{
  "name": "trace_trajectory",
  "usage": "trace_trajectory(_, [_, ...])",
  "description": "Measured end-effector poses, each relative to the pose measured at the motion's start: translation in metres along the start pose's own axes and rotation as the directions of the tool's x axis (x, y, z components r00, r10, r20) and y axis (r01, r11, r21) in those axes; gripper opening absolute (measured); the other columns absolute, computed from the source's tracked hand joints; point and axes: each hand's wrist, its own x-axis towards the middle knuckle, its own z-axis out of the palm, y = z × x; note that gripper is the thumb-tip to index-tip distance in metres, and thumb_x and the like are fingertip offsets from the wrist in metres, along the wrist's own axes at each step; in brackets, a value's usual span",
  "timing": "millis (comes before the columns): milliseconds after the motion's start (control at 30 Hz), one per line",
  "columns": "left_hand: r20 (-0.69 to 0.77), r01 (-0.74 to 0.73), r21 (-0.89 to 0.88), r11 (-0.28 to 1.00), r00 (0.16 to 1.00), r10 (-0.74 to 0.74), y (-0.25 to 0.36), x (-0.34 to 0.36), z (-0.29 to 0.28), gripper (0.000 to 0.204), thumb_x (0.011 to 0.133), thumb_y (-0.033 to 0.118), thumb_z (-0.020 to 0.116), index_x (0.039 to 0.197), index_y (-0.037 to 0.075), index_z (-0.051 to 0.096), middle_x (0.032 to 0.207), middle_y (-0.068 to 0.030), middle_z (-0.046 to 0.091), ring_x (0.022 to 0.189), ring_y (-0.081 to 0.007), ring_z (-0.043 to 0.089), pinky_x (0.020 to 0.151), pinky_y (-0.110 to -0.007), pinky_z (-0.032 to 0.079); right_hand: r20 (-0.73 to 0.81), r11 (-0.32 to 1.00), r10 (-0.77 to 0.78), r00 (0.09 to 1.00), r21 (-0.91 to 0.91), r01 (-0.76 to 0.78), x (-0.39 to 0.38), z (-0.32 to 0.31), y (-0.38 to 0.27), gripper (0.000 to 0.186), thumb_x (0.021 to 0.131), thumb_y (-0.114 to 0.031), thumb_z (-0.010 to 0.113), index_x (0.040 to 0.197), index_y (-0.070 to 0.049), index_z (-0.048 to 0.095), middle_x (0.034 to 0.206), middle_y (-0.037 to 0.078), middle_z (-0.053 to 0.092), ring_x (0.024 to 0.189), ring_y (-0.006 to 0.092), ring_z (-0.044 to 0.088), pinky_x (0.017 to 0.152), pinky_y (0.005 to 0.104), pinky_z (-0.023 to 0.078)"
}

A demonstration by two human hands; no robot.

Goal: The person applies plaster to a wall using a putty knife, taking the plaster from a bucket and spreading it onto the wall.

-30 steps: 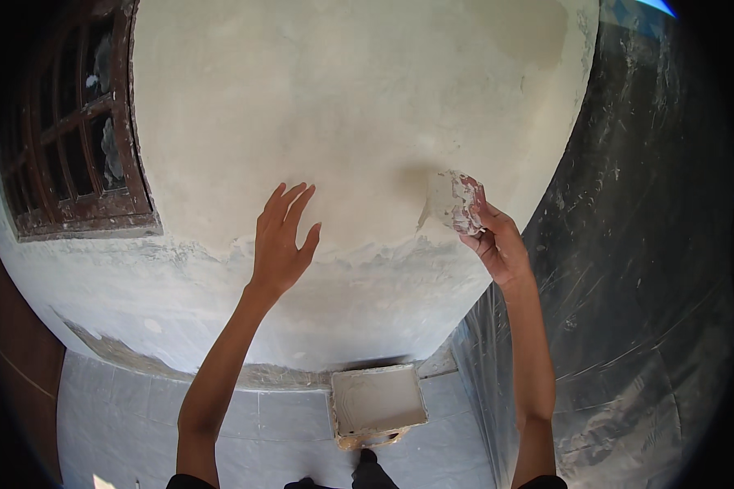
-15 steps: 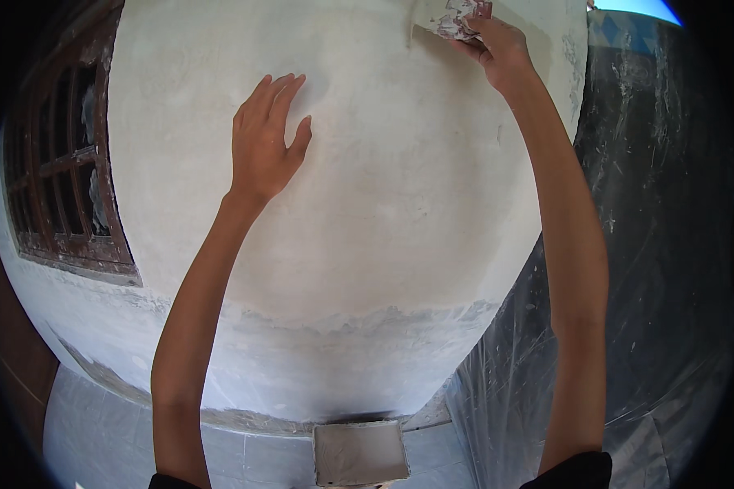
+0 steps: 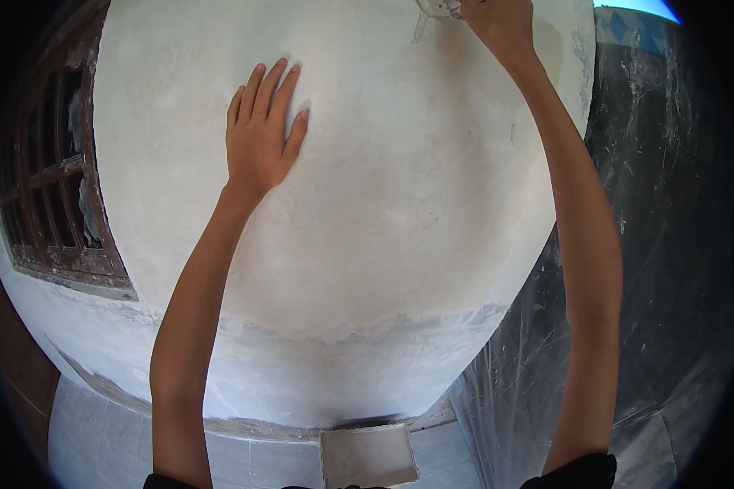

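Note:
My left hand point(image 3: 263, 134) lies on the pale plastered wall point(image 3: 367, 212) with fingers spread, holding nothing. High at the top edge of the picture, my right hand point(image 3: 497, 24) grips a putty-smeared scraper point(image 3: 434, 10), mostly cut off by the frame, its blade at the wall's surface with a pale smear under it. A shallow tray point(image 3: 368, 452) of grey-beige filler stands at the foot of the wall, low in the picture.
A dark wooden window with panes point(image 3: 57, 187) is set in the wall at left. Dark sheeting point(image 3: 661, 261) hangs at right, below a blue-patterned strip point(image 3: 628, 28). Grey tiles point(image 3: 277, 456) cover the floor, and a brown panel point(image 3: 12, 342) stands at far left.
Both hands have risen up the wall, my right one with the scraper to the top edge. My left hand now lies flatter on the plaster, higher and further left.

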Motion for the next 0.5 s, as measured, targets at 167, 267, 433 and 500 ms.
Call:
trace_trajectory(167, [-0.001,0.010,0.000,1.000,1.000,-0.010,-0.004,-0.004,-0.002,0.050,0.097,0.029,0.053,0.145,0.013,0.050,0.151,-0.0064,0.047,0.143,-0.0311,0.039,0.115,-0.048,0.029,0.087,0.854,-0.442,0.893,-0.262,0.449,-0.025,0.005,-0.025,0.022,0.083,0.000,0.061,0.102,-0.006,0.070,0.083,0.019,0.071,0.071,0.0369,0.067,0.069,0.0456,0.053])
trace_trajectory(267, [-0.002,0.010,-0.010,1.000,1.000,-0.010,-0.003,-0.003,-0.002,0.051,0.097,0.029,0.053,0.145,0.014,0.050,0.152,-0.0057,0.047,0.143,-0.0308,0.038,0.115,-0.048,0.029,0.124,0.831,-0.485,0.866,-0.243,0.501,-0.047,0.003,-0.025,0.029,0.080,0.006,0.060,0.103,-0.007,0.072,0.088,0.016,0.073,0.072,0.0345,0.065,0.069,0.0416,0.053])
trace_trajectory(433, [0.005,0.027,0.005,1.000,1.000,-0.027,-0.001,-0.002,-0.001,0.050,0.097,0.030,0.052,0.145,0.014,0.050,0.152,-0.0053,0.047,0.143,-0.0304,0.038,0.116,-0.049,0.028,0.202,0.770,-0.504,0.839,-0.335,0.543,-0.096,0.003,-0.007,0.053,0.070,0.010,0.067,0.117,-0.014,0.067,0.099,0.002,0.072,0.078,0.0207,0.060,0.062,0.0310,0.056])
trace_trajectory(500, [0.009,0.034,0.006,0.999,0.999,-0.034,-0.001,-0.004,-0.001,0.051,0.097,0.030,0.052,0.145,0.014,0.050,0.152,-0.0053,0.047,0.144,-0.0303,0.037,0.116,-0.049,0.028,0.189,0.771,-0.537,0.822,-0.286,0.570,-0.108,-0.004,-0.012,0.058,0.064,0.012,0.068,0.114,-0.017,0.068,0.096,0.000,0.072,0.075,0.0211,0.059,0.058,0.0318,0.055])
